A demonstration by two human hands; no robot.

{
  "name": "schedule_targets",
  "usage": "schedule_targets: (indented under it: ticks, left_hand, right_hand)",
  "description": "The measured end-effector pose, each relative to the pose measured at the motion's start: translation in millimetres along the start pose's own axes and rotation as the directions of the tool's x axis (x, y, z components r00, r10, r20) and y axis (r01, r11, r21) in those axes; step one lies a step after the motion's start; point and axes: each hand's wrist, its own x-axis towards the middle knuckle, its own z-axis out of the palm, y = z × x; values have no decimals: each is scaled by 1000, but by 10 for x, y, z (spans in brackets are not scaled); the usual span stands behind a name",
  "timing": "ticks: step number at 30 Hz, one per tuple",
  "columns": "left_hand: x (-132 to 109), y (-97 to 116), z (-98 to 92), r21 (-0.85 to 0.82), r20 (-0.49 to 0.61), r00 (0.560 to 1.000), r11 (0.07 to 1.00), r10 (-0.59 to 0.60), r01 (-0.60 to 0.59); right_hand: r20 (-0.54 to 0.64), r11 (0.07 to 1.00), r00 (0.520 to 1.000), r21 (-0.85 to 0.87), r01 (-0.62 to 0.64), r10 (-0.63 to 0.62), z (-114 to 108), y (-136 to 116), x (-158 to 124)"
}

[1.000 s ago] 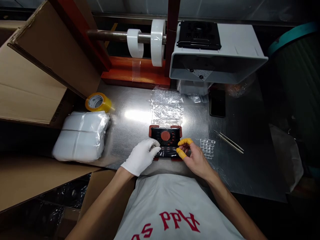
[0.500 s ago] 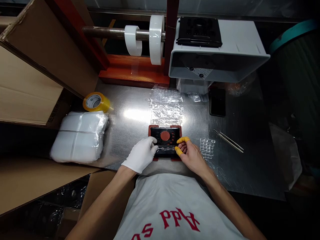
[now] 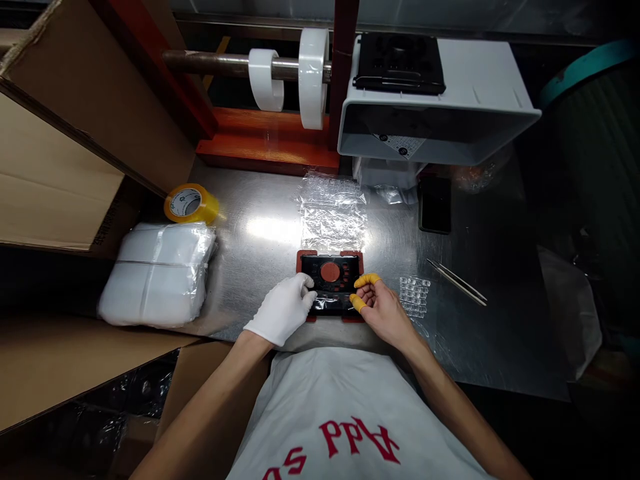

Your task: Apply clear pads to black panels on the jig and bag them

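Note:
A black rectangular case with red corner pieces and a round red disc lies on the steel table, and a glossy clear film covers its lower part. My left hand, in a white glove, rests its fingers on the case's lower left. My right hand, bare with yellow finger cots on two fingers, is at the case's lower right edge. Its thumb and forefinger stand apart. Nothing shows between them. The hands hide the case's lower edge.
On the steel table are a clear plastic sheet, yellow tape, a white bagged stack, a clear blister tray, tweezers and a phone. Cardboard flaps rise at left; film rolls hang behind.
Both hands have shifted slightly left over the case, with their fingers staying at its lower edge. The head view has moved a little too.

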Motion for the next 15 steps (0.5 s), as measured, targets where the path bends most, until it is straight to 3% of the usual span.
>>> schedule_targets:
  ticks: [5,11,13,15]
  left_hand:
    - [14,16,14,37,-23,1000,999,-16,17]
    - [-112,0,-98,142,-187,981,987,-47,74]
    - [-227,7,-81,173,-229,973,985,31,10]
    - [-348,21,14,229,-198,955,958,220,-173]
  right_hand:
    - [-23,993,1000,-114,13,-16,19,46,25]
    - [-187,955,975,-288,64,-122,-56,102,-147]
    - [-214,901,939,-401,167,-270,-40,105,-284]
    - [-89,794,901,-514,324,-425,21,116,-403]
